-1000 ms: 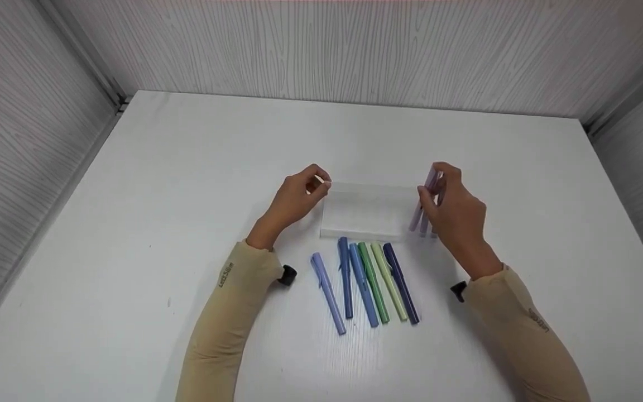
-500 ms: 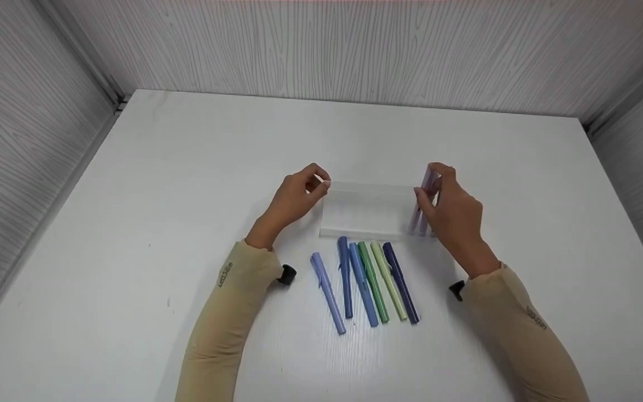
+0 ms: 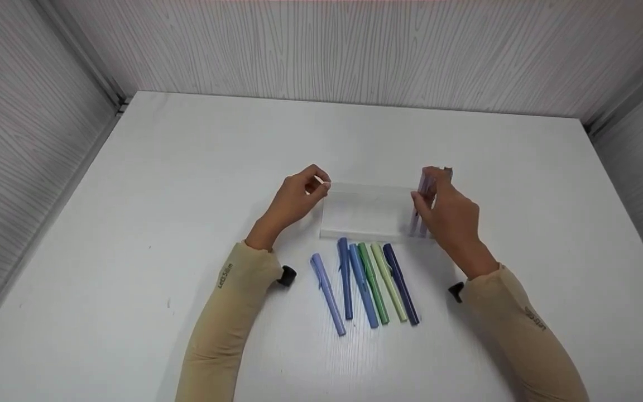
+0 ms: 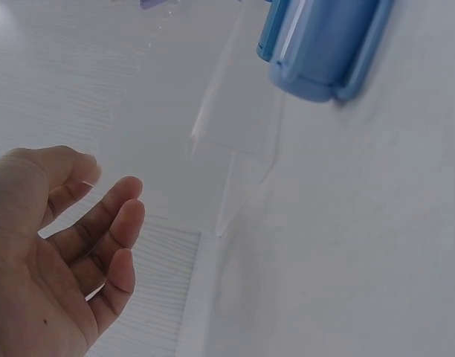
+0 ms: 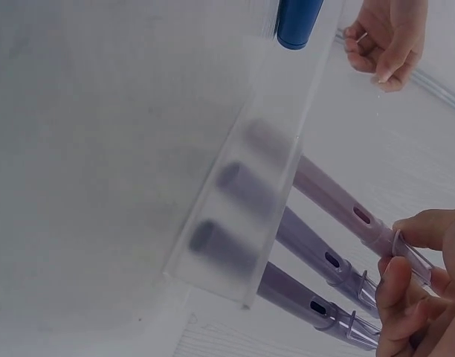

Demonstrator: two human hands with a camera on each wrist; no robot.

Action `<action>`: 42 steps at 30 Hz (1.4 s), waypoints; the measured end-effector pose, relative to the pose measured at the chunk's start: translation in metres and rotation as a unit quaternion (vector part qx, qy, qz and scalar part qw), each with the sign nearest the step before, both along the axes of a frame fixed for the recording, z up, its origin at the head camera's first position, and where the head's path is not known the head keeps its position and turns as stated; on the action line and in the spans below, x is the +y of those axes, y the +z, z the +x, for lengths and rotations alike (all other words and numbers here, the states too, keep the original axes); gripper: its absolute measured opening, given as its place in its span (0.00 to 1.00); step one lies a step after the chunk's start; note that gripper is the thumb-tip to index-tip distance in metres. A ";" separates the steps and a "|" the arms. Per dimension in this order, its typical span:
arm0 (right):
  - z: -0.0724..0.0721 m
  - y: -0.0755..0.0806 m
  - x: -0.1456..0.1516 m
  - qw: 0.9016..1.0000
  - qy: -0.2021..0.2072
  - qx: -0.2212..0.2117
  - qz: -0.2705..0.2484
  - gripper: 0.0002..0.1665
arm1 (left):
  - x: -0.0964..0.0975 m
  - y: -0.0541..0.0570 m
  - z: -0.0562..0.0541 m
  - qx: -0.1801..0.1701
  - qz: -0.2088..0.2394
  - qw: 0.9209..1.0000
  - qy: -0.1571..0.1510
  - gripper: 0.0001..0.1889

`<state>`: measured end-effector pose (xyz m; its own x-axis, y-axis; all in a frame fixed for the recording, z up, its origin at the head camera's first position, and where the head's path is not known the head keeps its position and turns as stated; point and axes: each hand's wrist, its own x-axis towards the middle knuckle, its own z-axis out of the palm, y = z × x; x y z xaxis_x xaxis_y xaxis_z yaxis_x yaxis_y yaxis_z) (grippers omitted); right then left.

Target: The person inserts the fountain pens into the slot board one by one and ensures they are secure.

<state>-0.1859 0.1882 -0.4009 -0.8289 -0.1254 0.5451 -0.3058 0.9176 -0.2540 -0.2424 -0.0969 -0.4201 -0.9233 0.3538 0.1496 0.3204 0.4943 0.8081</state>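
A frosted clear box [image 3: 363, 212] lies across the table's middle. My left hand [image 3: 298, 195] pinches its far left corner between thumb and finger. At the box's right end, my right hand [image 3: 452, 218] grips a pinkish-lilac pen [image 5: 335, 193] by its cap end. Beside that pen, a purple pen [image 5: 311, 244] and a darker purple pen [image 5: 291, 291] also lie with their lower ends behind the box's frosted wall, in the right wrist view. All three are spaced apart side by side. In the head view my right hand partly hides them.
In front of the box lie a periwinkle pen [image 3: 328, 293], a blue pen [image 3: 345, 279], a lighter blue pen [image 3: 363, 285], a green pen [image 3: 373, 282], a lime pen [image 3: 388, 282] and a navy pen [image 3: 401, 285]. A wood-grain panel [image 3: 332, 50] stands behind the table.
My right hand has shifted slightly left and toward me, bringing the pinkish-lilac pen with it at the box's right end. My left hand and the loose pens have stayed put.
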 end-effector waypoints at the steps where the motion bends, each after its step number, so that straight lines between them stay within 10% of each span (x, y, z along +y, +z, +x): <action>1: 0.000 0.000 0.000 1.000 0.001 -0.001 0.002 0.26 | 0.000 0.000 0.000 0.001 0.002 1.000 -0.002 0.10; 27: -0.003 0.004 0.002 0.999 0.009 -0.049 -0.006 0.32 | 0.000 -0.003 0.000 0.001 0.012 1.000 -0.002 0.09; 42: 0.026 0.010 0.004 0.989 0.042 -0.140 0.007 0.33 | 0.001 -0.001 0.001 0.005 0.002 1.000 0.000 0.09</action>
<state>-0.1597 0.1921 -0.3904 -0.9337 -0.2051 0.2935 -0.2998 0.8960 -0.3275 -0.2417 -0.0963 -0.4215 -0.9215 0.3541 0.1595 0.3285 0.4916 0.8065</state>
